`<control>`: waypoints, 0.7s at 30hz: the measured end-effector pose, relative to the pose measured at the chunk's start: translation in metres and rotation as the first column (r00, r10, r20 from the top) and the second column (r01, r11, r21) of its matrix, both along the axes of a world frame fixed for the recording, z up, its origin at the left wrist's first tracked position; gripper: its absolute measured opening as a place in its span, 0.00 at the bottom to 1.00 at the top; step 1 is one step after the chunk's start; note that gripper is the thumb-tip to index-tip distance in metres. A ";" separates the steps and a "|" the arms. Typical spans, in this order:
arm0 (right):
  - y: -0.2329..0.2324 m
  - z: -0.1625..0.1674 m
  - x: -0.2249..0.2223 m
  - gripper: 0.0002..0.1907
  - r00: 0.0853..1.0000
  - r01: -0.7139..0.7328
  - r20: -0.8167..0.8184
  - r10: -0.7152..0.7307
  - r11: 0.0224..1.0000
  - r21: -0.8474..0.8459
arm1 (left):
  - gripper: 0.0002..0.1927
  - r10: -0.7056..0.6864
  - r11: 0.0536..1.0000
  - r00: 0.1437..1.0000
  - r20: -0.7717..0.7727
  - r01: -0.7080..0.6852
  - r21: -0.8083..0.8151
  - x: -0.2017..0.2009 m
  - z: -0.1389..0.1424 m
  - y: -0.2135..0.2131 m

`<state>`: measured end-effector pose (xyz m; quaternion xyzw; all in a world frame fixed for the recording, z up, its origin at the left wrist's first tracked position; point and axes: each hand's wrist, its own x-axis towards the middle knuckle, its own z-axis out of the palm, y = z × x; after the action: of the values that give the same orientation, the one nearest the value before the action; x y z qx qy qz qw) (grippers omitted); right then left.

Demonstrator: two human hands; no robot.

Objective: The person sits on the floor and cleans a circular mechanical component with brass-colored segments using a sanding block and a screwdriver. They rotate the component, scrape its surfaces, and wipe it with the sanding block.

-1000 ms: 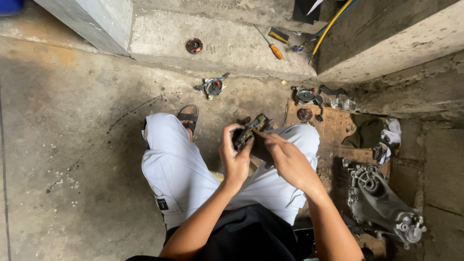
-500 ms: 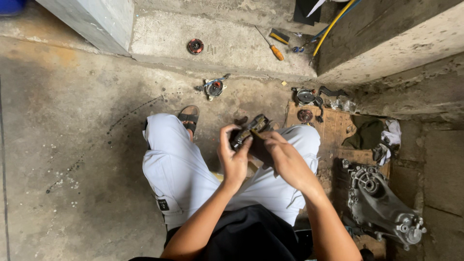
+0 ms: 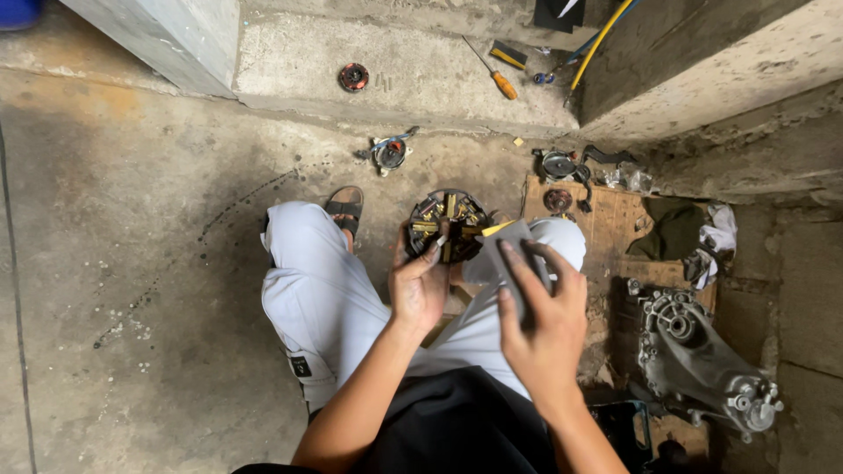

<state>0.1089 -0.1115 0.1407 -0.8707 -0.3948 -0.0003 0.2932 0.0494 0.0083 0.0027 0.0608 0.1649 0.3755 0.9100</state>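
I squat on a concrete floor in light trousers. My left hand (image 3: 420, 283) grips a round black motor part with brass-coloured pieces arranged inside (image 3: 446, 221), turned face-up toward me between my knees. My right hand (image 3: 543, 314) holds a folded grey sheet, like sandpaper (image 3: 512, 263), flat under its fingers, right beside the round part and touching its edge.
A grey metal engine casing (image 3: 698, 364) lies at my right on brown cardboard (image 3: 615, 219) with small round parts (image 3: 557, 165) and rags (image 3: 716, 241). On the step ahead lie an orange-handled screwdriver (image 3: 502, 83) and a red disc (image 3: 353, 77). Another small part (image 3: 388, 153) sits on the floor.
The round part has been turned so its open face with the brass pieces shows. My right hand has drawn back to the right and now holds the grey sheet flat.
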 end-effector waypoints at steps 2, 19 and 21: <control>0.003 -0.015 -0.002 0.25 0.978 -0.055 0.201 0.049 0.998 0.024 | 0.28 -0.036 0.999 0.999 -0.011 0.036 -0.031 0.000 0.002 -0.003; -0.009 -0.040 0.034 0.25 0.748 -0.439 0.520 0.412 0.895 -0.077 | 0.39 -0.121 0.977 0.970 0.212 0.154 -0.145 -0.014 0.025 -0.022; -0.010 -0.041 0.034 0.25 0.747 -0.451 0.523 0.412 0.891 -0.058 | 0.40 -0.122 0.979 0.968 0.218 0.153 -0.133 -0.013 0.027 -0.022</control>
<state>0.1432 -0.1218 0.0997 -0.7112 -0.6491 -0.1828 0.1984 0.0365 -0.0140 0.0295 -0.0356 0.0914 0.3023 0.9481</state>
